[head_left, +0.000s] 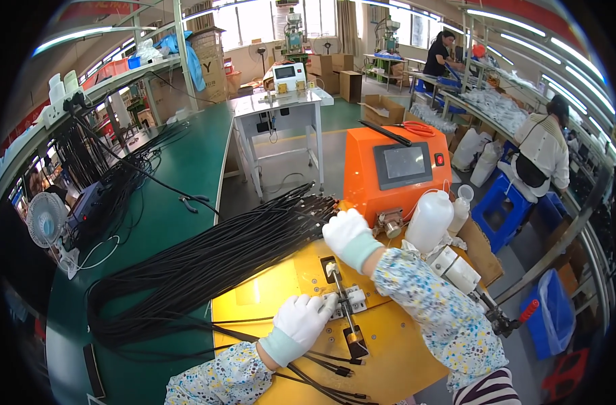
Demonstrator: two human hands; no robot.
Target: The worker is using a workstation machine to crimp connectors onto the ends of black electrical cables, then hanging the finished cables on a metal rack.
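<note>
My left hand [300, 329], in a white glove, has its fingers pressed together at the small metal clamp fixture [350, 303] on the yellow machine top [395, 351]. A thin black cable [247, 320] runs in from the left and passes into that hand. My right hand [348, 235], gloved too, is curled beside the connector ends of a large bundle of black cables [206, 250], in front of the orange control box [392, 165]. What its fingers hold, if anything, is hidden. Several cables with plug ends [338, 369] lie below the fixture, near my left wrist.
A white squeeze bottle [429, 219] stands right of the orange box, which carries red-handled pliers [419, 128]. On the green table [179, 169] lie other pliers [194, 202] and a small fan [46, 221]. A blue bin [551, 317] is at the right. Two people sit or stand at far benches.
</note>
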